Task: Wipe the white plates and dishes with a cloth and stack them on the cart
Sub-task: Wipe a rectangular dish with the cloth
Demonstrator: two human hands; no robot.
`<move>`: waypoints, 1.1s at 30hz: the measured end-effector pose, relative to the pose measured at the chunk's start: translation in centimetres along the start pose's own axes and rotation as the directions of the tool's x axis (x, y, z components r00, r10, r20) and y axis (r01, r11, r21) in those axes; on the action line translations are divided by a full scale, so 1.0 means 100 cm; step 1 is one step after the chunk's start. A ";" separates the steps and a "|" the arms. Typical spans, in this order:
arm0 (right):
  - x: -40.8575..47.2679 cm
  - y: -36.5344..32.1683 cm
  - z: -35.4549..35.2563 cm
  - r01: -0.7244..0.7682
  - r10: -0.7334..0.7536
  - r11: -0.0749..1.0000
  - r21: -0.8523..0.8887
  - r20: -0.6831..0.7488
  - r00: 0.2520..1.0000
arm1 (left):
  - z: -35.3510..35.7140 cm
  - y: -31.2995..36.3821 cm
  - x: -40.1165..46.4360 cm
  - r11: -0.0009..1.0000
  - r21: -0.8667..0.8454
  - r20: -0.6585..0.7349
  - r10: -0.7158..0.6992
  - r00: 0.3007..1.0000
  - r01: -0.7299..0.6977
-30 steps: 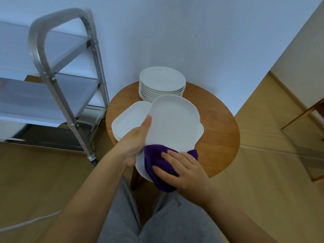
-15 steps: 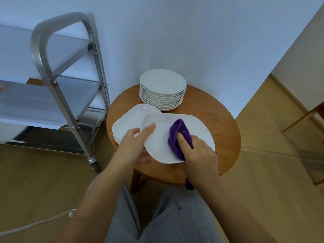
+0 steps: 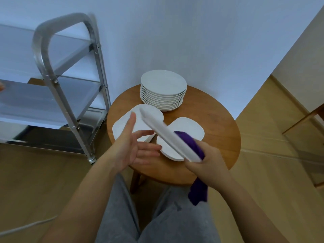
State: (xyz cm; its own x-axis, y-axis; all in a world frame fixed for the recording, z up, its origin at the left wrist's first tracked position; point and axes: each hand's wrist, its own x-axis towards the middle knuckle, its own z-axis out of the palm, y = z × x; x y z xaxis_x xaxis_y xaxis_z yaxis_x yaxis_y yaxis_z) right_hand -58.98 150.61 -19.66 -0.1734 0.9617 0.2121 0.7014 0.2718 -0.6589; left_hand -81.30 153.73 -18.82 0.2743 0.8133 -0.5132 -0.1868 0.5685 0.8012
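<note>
We tilt the plate (image 3: 168,135) on edge over the desk (image 3: 217,118), right hand (image 3: 208,162) gripping it with the cloth (image 3: 187,142); left hand (image 3: 133,148) fingers wide. Probably mid-flip: next, catch and wipe the back.

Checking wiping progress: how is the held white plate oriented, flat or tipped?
Tipped on edge: the white squarish plate shows only its thin rim, right hand gripping it.

Round wooden table (image 3: 219,120) against pale wall (image 3: 192,32), wooden floor (image 3: 263,172).
</note>
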 end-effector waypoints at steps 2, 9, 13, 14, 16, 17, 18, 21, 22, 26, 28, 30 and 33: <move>0.004 -0.001 -0.007 -0.173 0.166 0.914 0.367 0.049 0.985 | 0.011 -0.010 0.007 0.992 0.108 -0.149 0.084 0.985 -0.068; 0.011 -0.013 -0.002 -0.364 0.233 0.513 0.777 0.282 0.931 | 0.032 -0.039 0.013 0.804 -0.546 0.123 0.354 0.927 -0.235; 0.015 -0.011 -0.006 -0.546 0.534 0.547 0.634 0.237 0.811 | 0.026 -0.029 0.011 0.823 -0.482 -0.034 0.327 0.944 -0.302; 0.017 -0.008 -0.008 -0.575 0.615 0.518 0.633 0.192 0.765 | 0.022 -0.026 0.009 0.839 -0.428 -0.078 0.335 0.939 -0.335; 0.019 -0.008 -0.013 -0.525 0.704 0.445 0.725 0.079 0.706 | 0.018 -0.021 0.005 0.875 -0.282 -0.154 0.363 0.919 -0.393; 0.020 -0.014 -0.016 -0.455 0.692 0.481 0.750 -0.007 0.721 | 0.018 -0.019 0.004 0.889 -0.221 -0.169 0.371 0.913 -0.402; 0.020 -0.023 -0.019 -0.382 0.633 0.578 0.721 -0.101 0.767 | 0.019 -0.018 0.003 0.902 -0.163 -0.167 0.374 0.912 -0.400; 0.016 -0.045 -0.010 -0.084 0.192 0.885 0.459 -0.193 0.962 | 0.029 -0.018 0.000 0.913 0.041 -0.063 0.409 0.911 -0.407; 0.014 -0.052 -0.004 -0.002 0.036 0.954 0.298 -0.108 0.994 | 0.031 -0.018 -0.001 0.888 0.100 0.008 0.450 0.893 -0.449; 0.019 -0.056 0.005 0.304 -0.181 0.888 -0.344 0.347 0.920 | 0.028 -0.012 -0.008 0.804 0.313 0.244 0.445 0.861 -0.505; 0.030 -0.054 -0.006 0.398 -0.207 0.813 -0.424 0.428 0.880 | 0.020 -0.008 -0.009 0.855 0.313 0.314 0.317 0.895 -0.413; 0.042 -0.056 -0.014 0.487 -0.247 0.755 -0.440 0.497 0.832 | 0.014 -0.003 -0.012 0.888 0.317 0.373 0.208 0.904 -0.335; 0.060 -0.055 -0.025 0.493 -0.253 0.775 -0.394 0.521 0.815 | 0.013 0.004 -0.018 0.881 0.362 0.449 0.120 0.885 -0.304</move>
State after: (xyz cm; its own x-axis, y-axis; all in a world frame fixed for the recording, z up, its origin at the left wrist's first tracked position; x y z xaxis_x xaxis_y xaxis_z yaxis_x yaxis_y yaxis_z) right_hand -62.21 154.74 -12.97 -0.6793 0.7330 -0.0361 0.7310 0.6715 -0.1216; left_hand -80.65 152.36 -17.22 0.6442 0.7327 -0.2194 0.0935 0.2093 0.9734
